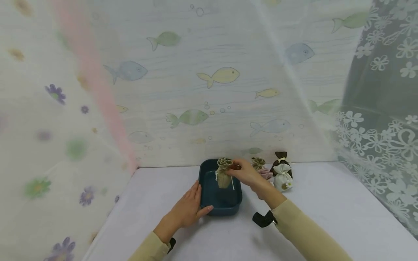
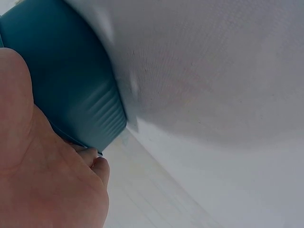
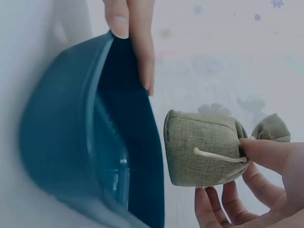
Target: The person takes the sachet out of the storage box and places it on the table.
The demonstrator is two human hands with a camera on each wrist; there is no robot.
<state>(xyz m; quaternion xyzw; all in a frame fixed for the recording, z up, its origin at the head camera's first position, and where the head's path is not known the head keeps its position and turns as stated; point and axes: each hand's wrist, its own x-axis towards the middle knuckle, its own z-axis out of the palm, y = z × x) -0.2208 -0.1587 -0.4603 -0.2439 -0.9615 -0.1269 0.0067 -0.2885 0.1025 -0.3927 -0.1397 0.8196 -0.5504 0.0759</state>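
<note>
A small olive-green drawstring pouch [image 1: 224, 179] with a gathered top hangs over a dark teal rectangular bin [image 1: 225, 211]. My right hand [image 1: 247, 174] pinches it at the neck between thumb and fingers. In the right wrist view the pouch [image 3: 204, 149] lies sideways in frame, its pale cord end loose, apart from the bin wall [image 3: 59, 123]. My left hand [image 1: 187, 209] rests against the bin's left side, fingers stretched along the rim and thumb at the near corner. The left wrist view shows the palm [image 2: 52, 175] beside the bin's outer wall.
Right of the bin, several more pouches stand grouped: an olive one [image 1: 258, 162], a pink one [image 1: 265, 174], a dark brown one [image 1: 281, 156] and a white one [image 1: 282, 177] with a daisy. A white cloth covers the table [image 1: 313, 203]; a fish-print curtain [image 1: 183, 94] hangs behind.
</note>
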